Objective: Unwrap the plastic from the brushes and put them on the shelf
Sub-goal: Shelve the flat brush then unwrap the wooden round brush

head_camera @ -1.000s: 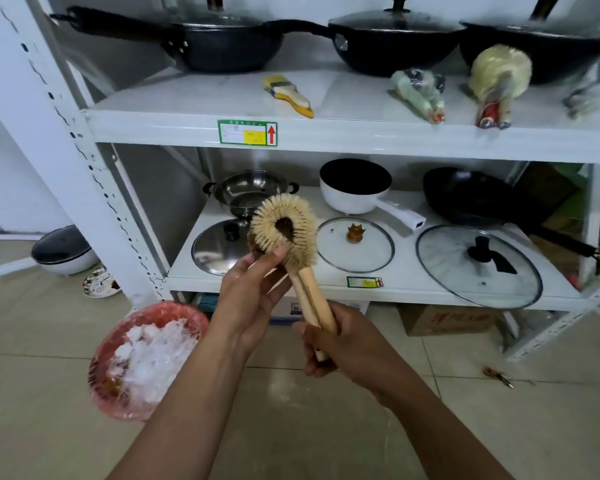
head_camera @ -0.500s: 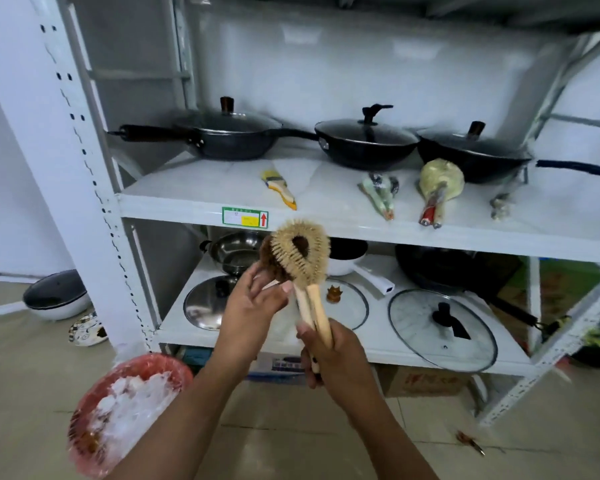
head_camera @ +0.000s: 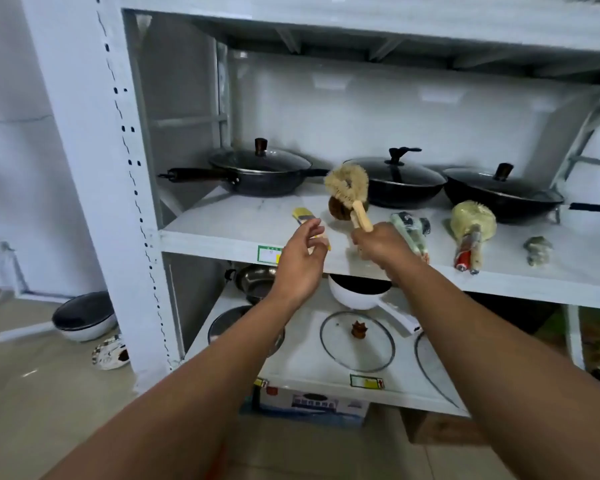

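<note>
Across mid-frame, three lidded pans [head_camera: 402, 185] stand in a row at the back of the upper shelf board [head_camera: 222, 220]. Wrapped brushes [head_camera: 471, 226] lie along its front, right of centre. The right hand [head_camera: 378, 242] holds a brush [head_camera: 347, 183] over the board's middle, with the left hand [head_camera: 300, 261] just left of it. Below, a saucepan [head_camera: 357, 292] sits behind a lid [head_camera: 357, 341] on the lower board [head_camera: 305, 372].

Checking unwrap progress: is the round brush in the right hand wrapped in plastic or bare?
Bare. The round brush shows loose bristles and a plain wooden handle, no film; the right hand grips the handle.
</note>
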The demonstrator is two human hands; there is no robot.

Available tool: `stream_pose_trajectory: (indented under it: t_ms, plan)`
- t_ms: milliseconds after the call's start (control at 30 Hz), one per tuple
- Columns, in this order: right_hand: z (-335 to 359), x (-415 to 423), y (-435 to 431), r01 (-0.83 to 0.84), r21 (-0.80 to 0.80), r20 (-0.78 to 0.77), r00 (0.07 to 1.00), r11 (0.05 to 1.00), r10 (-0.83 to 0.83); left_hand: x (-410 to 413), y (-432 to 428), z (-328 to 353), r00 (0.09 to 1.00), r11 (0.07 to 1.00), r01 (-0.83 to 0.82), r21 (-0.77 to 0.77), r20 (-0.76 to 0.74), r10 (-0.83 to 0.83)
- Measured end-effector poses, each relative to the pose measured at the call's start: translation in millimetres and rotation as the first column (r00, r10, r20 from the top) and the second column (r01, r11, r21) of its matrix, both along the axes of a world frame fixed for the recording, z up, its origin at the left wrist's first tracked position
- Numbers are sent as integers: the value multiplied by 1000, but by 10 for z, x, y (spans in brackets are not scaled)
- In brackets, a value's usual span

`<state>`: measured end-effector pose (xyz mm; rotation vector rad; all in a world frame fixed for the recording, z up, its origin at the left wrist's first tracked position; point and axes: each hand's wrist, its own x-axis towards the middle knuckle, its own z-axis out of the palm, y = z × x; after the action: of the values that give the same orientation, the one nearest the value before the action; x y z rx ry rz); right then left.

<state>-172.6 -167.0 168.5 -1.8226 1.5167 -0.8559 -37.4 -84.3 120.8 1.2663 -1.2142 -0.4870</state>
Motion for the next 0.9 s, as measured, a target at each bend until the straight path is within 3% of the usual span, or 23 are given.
stream_pose_trajectory:
  t_ms: [300,367,500,567,900]
  plan:
    - [-124,93,-513,23,-82,-245,969,996,-43,10,-451,-171,983,997,-35,62,184,23]
    - [-136,117,-587,32,-83,-228,972,996,-50,-6,-472,-207,983,999,-31,40,183,23]
    - [-170,134,-679,30,20,-9,1000,999,-30,-29,-474,-268,985,999,-38,33,168,32]
    - [-183,112,-686,24,31,20,1000,999,-25,-35,-456,-289,985,998,-34,44,168,26]
    - [60,-205,-484,9,-183,-226,973,983,-50,-152,-338,85,977,998,13,59,211,-26]
